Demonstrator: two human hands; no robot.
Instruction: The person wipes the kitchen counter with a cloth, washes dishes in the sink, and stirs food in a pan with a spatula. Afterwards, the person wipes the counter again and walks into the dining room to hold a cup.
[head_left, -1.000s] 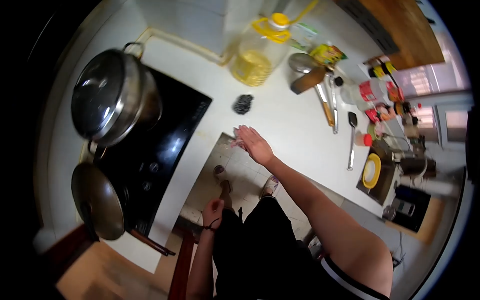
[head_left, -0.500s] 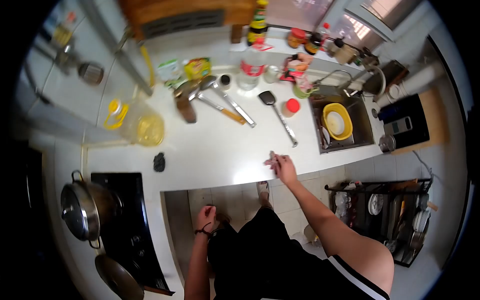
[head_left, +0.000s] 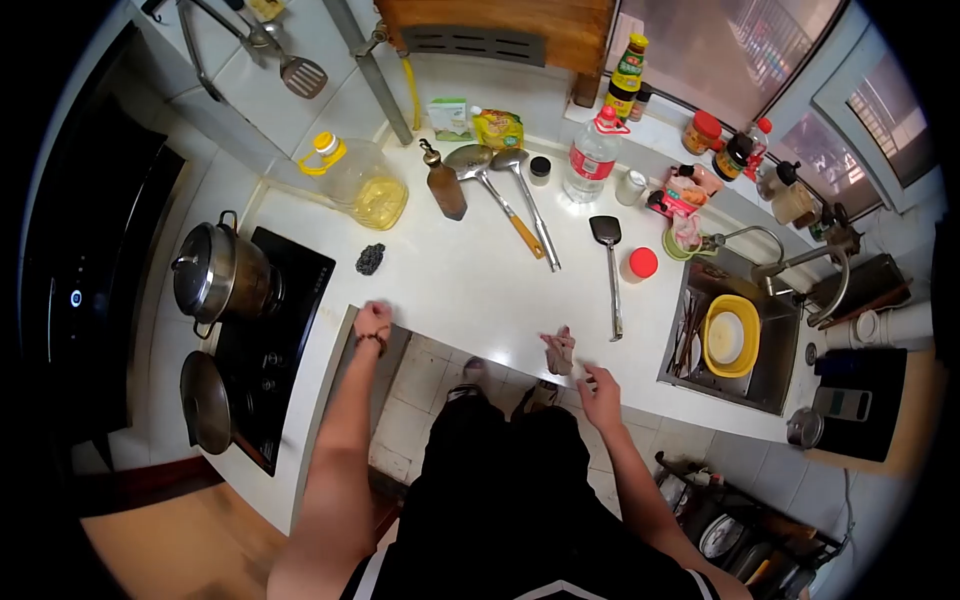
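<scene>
My right hand (head_left: 602, 396) is just off the counter's front edge with its fingers loosely apart and nothing in them. Beside it, a crumpled greyish-pink rag (head_left: 558, 352) lies on the white counter (head_left: 460, 300), close to the edge. My left hand (head_left: 373, 321), with a dark bracelet on the wrist, is curled closed at the counter's inner corner near the hob, and nothing shows in it. A dark scouring pad (head_left: 370, 259) lies just beyond that hand. A black-headed spatula (head_left: 607, 270) rests on the counter past the rag, next to a red-lidded jar (head_left: 640, 264).
On the left, a lidded pot (head_left: 225, 270) and a frying pan (head_left: 207, 400) stand on the black hob (head_left: 262, 350). Behind are an oil jug (head_left: 375, 195), a brown bottle (head_left: 447, 188), a skimmer (head_left: 470, 160) and a ladle (head_left: 525, 200). The sink (head_left: 780, 385) holds a yellow basin (head_left: 748, 310).
My right hand has let go of the rag and drawn back toward me. My left hand has moved forward to the counter's corner. The camera view has shifted.
</scene>
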